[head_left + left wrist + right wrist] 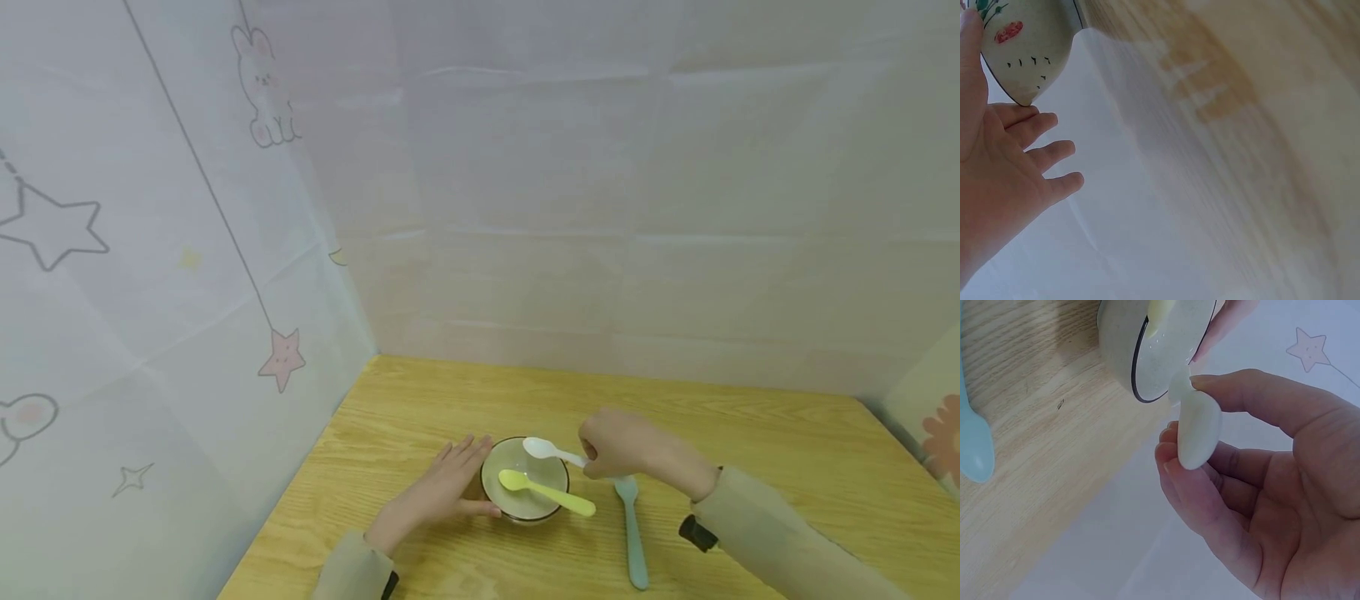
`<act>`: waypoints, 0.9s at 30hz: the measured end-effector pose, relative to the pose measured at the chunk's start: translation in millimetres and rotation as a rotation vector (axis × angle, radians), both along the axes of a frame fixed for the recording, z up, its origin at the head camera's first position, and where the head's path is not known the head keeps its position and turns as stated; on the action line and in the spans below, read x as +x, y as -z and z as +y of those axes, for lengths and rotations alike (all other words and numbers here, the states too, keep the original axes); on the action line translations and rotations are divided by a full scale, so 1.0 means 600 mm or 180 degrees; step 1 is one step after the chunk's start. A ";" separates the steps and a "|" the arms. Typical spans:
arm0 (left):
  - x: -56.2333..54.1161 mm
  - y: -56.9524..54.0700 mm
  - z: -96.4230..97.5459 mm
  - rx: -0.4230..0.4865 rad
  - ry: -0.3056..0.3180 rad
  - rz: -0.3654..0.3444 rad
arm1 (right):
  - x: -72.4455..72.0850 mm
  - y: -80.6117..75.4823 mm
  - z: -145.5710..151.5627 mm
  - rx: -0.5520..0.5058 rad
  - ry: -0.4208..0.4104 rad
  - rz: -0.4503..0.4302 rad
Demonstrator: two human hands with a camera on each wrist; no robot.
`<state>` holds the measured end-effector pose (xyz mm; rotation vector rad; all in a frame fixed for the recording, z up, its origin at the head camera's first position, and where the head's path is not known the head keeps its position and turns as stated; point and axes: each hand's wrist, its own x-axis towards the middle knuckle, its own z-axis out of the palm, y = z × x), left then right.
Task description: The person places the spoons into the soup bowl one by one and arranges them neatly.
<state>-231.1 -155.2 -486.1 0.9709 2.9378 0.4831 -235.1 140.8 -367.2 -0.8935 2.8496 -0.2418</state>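
A cream bowl (pixel 556 477) with a dark rim stands on the table; its outside, painted with a red flower, shows in the left wrist view. My left hand (pixel 442 492) rests against the bowl's left side, fingers spread, thumb by the near rim. Between thumb and fingers my right hand (pixel 621 443) pinches the handle of a white spoon (pixel 542 448), whose head hangs over the bowl's far right part. A yellow spoon (pixel 553 492) lies in the bowl, its handle sticking out over the right rim. In the right wrist view the white handle's end (pixel 1199 434) shows between the fingertips.
A light teal spoon (pixel 635 542) lies on the wooden table (pixel 450 396) to the right of the bowl, just below the right hand. Pale cloth walls (pixel 525 183) with printed stars and animals stand behind and to the left of the table.
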 end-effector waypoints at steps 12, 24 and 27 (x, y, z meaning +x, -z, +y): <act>0.001 -0.003 0.001 -0.0005 -0.0013 -0.0006 | 0.003 0.004 -0.012 0.0028 -0.0084 0.0030; 0.001 -0.002 0.003 0.0011 -0.0002 0.0010 | 0.005 0.008 -0.021 0.0102 -0.0103 0.0017; 0.000 0.000 0.003 -0.0002 -0.0016 0.0017 | 0.004 0.009 -0.023 0.0110 -0.0113 0.0002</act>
